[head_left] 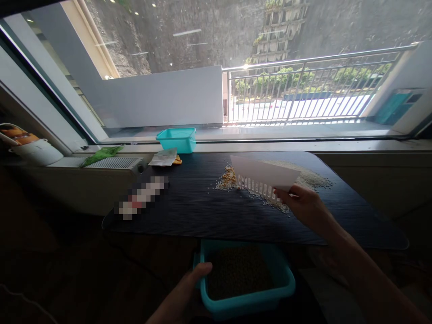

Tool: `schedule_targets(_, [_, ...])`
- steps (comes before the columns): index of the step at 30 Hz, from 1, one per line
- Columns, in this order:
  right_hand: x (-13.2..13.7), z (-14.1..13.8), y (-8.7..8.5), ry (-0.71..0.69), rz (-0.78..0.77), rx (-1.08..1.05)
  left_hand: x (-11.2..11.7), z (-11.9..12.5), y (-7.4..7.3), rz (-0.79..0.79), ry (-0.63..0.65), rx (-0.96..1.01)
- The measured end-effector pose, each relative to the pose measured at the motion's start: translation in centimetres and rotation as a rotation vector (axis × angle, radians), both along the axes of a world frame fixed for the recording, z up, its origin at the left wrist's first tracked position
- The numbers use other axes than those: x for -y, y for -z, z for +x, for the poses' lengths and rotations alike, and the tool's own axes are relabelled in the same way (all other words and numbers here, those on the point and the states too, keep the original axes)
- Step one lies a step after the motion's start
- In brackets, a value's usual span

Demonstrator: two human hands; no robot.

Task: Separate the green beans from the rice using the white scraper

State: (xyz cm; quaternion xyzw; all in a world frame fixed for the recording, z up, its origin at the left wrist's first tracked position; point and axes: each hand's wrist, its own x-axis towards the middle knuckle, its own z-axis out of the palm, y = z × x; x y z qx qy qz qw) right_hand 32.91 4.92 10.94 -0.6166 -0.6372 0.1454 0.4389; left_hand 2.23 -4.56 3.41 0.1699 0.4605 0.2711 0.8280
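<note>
In the head view, my right hand (299,200) pinches the right end of a white slotted panel (265,173), a flat piece with a row of openings along its lower side. The panel is held tilted over scattered pale grains (280,206) on the dark table. Yellow kernels (228,177) lie heaped just past its left end, and a wider pale pile (310,175) spreads behind it. Below the table's front edge, my left hand (194,279) grips the left rim of a turquoise tub (248,302), thumb over the edge. Dark granular stuff (236,272) fills much of the tub, too shaded to name.
At the back of the dark table (189,207) stands a second turquoise tub (178,140). Beside it lie a pale packet (164,157) and something orange. A blurred-out item (141,198) rests at the left. A green cloth (102,155) and white pot (38,152) sit by the window.
</note>
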Motion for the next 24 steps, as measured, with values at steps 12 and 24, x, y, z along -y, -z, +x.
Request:
schedule_targets(12, [1.4, -2.3, 0.7, -0.088, 0.032, -0.014, 0.1, -2.0, -1.4, 0.036, -0.082, -0.073])
schedule_targets(24, [8.8, -5.0, 0.2, -0.569, -0.152, 0.065, 0.4, -2.8, -0.7, 0.015, -0.154, -0.075])
